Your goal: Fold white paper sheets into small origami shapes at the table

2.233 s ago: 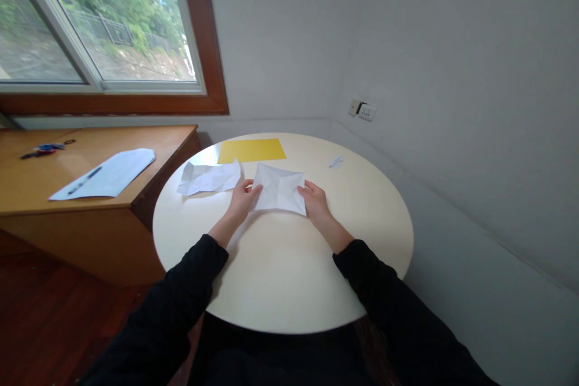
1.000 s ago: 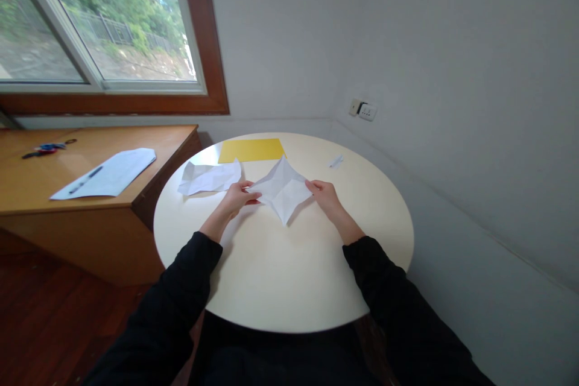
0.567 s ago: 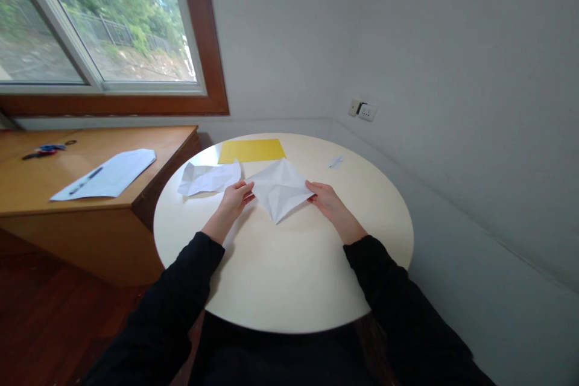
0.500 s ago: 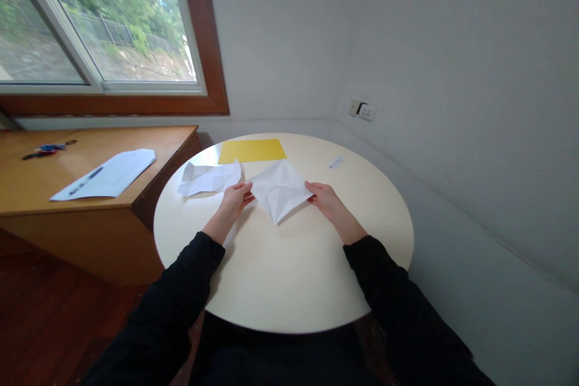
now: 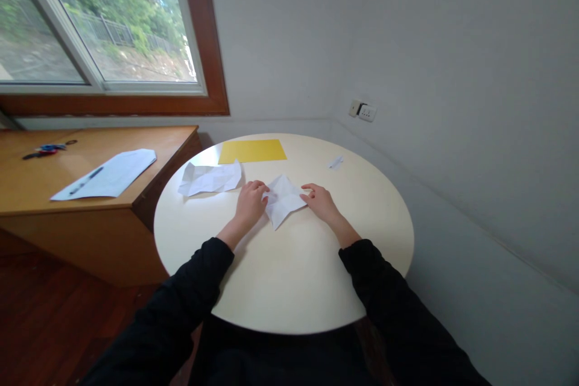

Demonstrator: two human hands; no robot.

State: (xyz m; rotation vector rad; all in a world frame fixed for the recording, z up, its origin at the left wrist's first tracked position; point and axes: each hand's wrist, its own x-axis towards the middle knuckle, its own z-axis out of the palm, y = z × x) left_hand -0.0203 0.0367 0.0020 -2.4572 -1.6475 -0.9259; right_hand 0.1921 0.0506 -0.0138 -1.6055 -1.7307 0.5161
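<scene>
Just in front of the yellow sheet (image 5: 252,150), near the middle of the round tabletop (image 5: 289,277), the creased white paper (image 5: 283,200) is collapsing: half a second ago it was spread wide as a diamond, and now the left hand (image 5: 251,201) and right hand (image 5: 319,201) are pushing its side corners inward, fingers pinching the paper's edges, so the pre-creased fold is closing into a smaller shape.

Soft daylight pours in from the window (image 5: 97,24) upper left, pretty even, faint shadows on the round table (image 5: 289,277). Sharp centre, edges bend fisheye-style.
</scene>
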